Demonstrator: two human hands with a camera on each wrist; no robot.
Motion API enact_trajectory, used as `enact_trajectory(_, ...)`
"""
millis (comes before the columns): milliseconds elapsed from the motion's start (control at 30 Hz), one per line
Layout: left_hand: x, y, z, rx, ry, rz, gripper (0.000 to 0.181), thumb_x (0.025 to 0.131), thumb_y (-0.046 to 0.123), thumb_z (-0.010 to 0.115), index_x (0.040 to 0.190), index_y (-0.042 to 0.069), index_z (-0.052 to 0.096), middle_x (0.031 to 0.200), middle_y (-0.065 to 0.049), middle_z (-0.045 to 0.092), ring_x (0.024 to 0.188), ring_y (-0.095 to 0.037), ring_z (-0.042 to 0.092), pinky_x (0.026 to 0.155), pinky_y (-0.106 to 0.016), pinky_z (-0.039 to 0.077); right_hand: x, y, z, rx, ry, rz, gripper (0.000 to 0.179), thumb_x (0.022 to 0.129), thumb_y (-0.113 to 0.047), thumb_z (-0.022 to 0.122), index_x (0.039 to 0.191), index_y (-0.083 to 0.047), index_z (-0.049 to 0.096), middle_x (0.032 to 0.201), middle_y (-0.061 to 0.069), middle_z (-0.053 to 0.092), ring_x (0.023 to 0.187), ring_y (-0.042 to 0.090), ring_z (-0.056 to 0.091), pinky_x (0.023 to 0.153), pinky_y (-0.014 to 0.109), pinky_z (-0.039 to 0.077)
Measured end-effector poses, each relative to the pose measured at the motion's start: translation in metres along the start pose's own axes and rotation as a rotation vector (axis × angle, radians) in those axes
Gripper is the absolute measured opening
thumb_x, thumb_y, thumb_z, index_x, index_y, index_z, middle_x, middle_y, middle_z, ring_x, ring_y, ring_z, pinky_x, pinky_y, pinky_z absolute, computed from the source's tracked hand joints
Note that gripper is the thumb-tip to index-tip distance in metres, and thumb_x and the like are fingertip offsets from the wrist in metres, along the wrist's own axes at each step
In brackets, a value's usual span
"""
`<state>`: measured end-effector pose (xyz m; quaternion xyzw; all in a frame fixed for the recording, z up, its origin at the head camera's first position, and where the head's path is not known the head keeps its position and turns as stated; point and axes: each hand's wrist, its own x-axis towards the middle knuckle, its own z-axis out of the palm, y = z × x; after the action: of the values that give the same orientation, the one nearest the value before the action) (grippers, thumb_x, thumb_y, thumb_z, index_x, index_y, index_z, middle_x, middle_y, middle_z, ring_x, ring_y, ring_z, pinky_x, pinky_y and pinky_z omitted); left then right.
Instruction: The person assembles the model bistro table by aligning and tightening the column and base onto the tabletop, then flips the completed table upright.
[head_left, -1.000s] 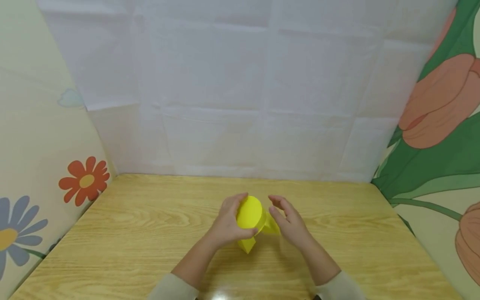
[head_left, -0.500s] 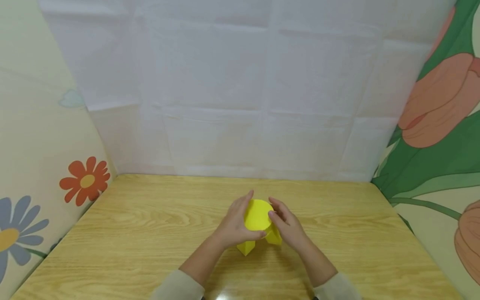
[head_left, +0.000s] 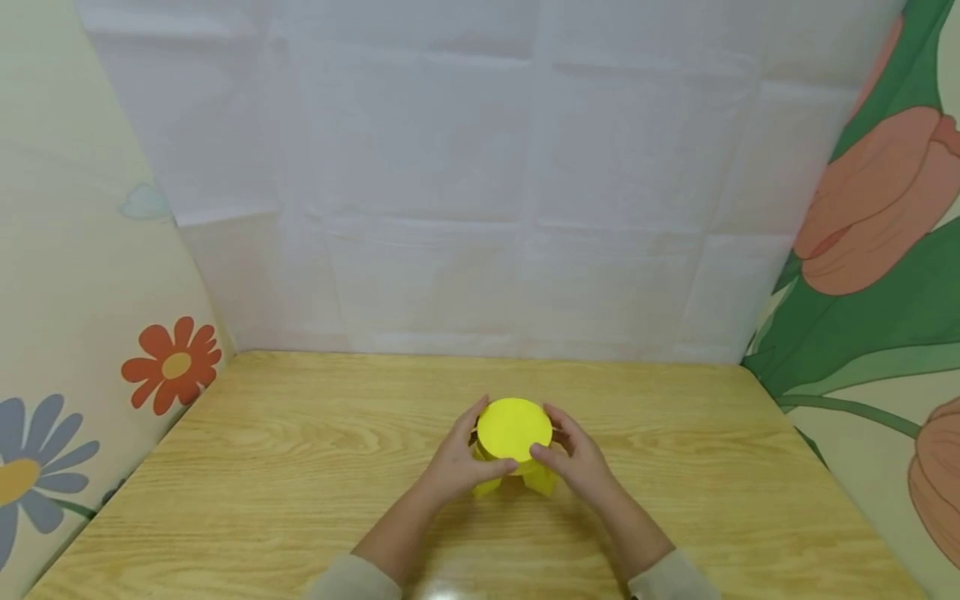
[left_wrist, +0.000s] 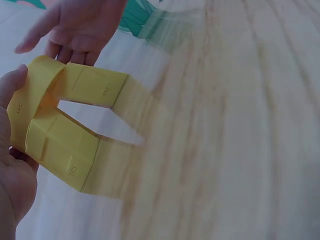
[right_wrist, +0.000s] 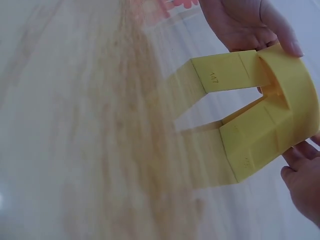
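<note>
Centre of head view, low over the wooden table point(head_left: 300, 467): a yellow paper piece point(head_left: 513, 429) with a round top and hanging legs, held from both sides. Left hand point(head_left: 457, 458) and right hand point(head_left: 577, 457) each curl fingers and thumb around its rim.

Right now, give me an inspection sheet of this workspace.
Surface: wooden table, light grain, glossy.
Job's things: yellow paper piece, round top, flat legs hanging down to the table.
Clutter: nothing seen.
Hands: left hand and right hand grip the yellow paper piece from either side.
Cables: nothing seen.
Surroundings: white creased sheet behind; flower-print panels at both sides.
</note>
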<state>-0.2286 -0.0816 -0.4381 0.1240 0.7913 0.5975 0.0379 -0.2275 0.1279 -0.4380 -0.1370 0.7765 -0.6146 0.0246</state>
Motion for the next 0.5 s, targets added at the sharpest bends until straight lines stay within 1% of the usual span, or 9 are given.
enact_trajectory(100, 0.002, -0.002, 0.001, -0.03, 0.004, 0.014, 0.102, 0.078, 0.024, 0.083, 0.155, 0.003, 0.02, 0.16, -0.017, 0.027, 0.146, -0.038, 0.029, 0.119, -0.057, 0.026, 0.002, 0.001, 0.0, -0.009, -0.023, 0.034, 0.082, 0.088, -0.019, 0.074, 0.153, -0.004, 0.028, 0.149, 0.021, 0.042, 0.137, 0.044, 0.04, 0.11, 0.053, 0.042)
enact_trajectory(133, 0.003, -0.003, 0.001, -0.036, 0.004, 0.012, 0.101, 0.079, 0.024, 0.083, 0.155, 0.003, 0.02, 0.16, -0.017, 0.026, 0.146, -0.038, 0.028, 0.119, -0.057, 0.025, 0.003, 0.004, -0.001, -0.015, -0.027, 0.042, 0.086, 0.086, -0.023, 0.077, 0.154, -0.006, 0.027, 0.15, 0.019, 0.041, 0.14, 0.043, 0.038, 0.112, 0.055, 0.038)
enact_trajectory(233, 0.005, -0.004, 0.0, -0.03, -0.003, 0.018, 0.1, 0.08, 0.025, 0.082, 0.155, 0.002, 0.02, 0.16, -0.018, 0.026, 0.147, -0.037, 0.027, 0.12, -0.055, 0.024, 0.006, 0.007, -0.001, -0.027, -0.033, 0.068, 0.093, 0.082, -0.027, 0.08, 0.155, -0.009, 0.025, 0.154, 0.018, 0.036, 0.143, 0.045, 0.03, 0.115, 0.061, 0.029)
enact_trajectory(333, 0.009, -0.004, -0.002, 0.001, -0.016, 0.019, 0.098, 0.082, 0.026, 0.08, 0.155, 0.003, 0.021, 0.16, -0.018, 0.026, 0.147, -0.036, 0.027, 0.12, -0.054, 0.025, 0.011, 0.01, -0.002, -0.017, -0.03, 0.089, 0.095, 0.081, -0.028, 0.081, 0.155, -0.01, 0.025, 0.156, 0.017, 0.035, 0.145, 0.044, 0.028, 0.116, 0.06, 0.026)
enact_trajectory(400, 0.011, -0.004, -0.002, 0.016, -0.021, 0.016, 0.096, 0.082, 0.027, 0.079, 0.155, 0.003, 0.021, 0.161, -0.017, 0.025, 0.148, -0.035, 0.027, 0.12, -0.052, 0.025, 0.012, 0.008, -0.003, -0.008, -0.029, 0.101, 0.093, 0.083, -0.025, 0.08, 0.155, -0.009, 0.024, 0.157, 0.018, 0.033, 0.145, 0.045, 0.026, 0.117, 0.06, 0.025)
enact_trajectory(500, 0.015, -0.004, -0.001, 0.024, -0.017, -0.002, 0.097, 0.083, 0.031, 0.079, 0.155, 0.004, 0.021, 0.161, -0.016, 0.024, 0.148, -0.036, 0.027, 0.12, -0.051, 0.026, 0.016, 0.007, -0.005, -0.013, -0.035, 0.095, 0.091, 0.085, -0.023, 0.077, 0.156, -0.007, 0.022, 0.159, 0.02, 0.028, 0.146, 0.044, 0.024, 0.117, 0.057, 0.025)
